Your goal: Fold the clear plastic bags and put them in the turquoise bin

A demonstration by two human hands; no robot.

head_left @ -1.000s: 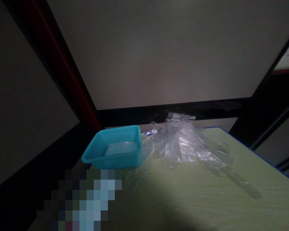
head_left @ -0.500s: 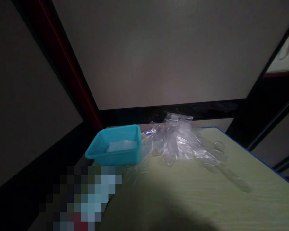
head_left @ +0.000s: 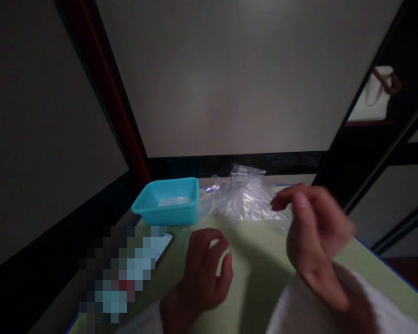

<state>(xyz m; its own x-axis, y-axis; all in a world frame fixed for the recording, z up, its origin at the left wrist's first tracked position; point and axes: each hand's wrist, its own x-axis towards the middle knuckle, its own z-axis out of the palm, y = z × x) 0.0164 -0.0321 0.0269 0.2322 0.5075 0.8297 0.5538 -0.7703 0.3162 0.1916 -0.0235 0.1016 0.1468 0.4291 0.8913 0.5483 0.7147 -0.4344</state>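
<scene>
My left hand [head_left: 207, 269] hovers over the near middle of the table, its fingers curved and apart with nothing between them. To the right, my right hand [head_left: 313, 227] is raised, fingers bent and partly blurred; the thumb lies near the index finger, and no object shows in it. Crumpled clear plastic bags [head_left: 244, 197] lie at the back of the table, between and beyond the hands. A blue plastic basket [head_left: 170, 215] stands at the back left, with something whitish in its bottom.
A phone [head_left: 164, 243], mostly covered by a pixelated patch, lies at the table's left edge. Pale panels with dark frames rise behind the table [head_left: 257, 273]. On a shelf at the right stands a white bag [head_left: 372, 99] with a brown handle.
Both my hands have come into view over the table. The camera view has shifted, so the basket and plastic bags appear slightly smaller and the white bag shows more fully.
</scene>
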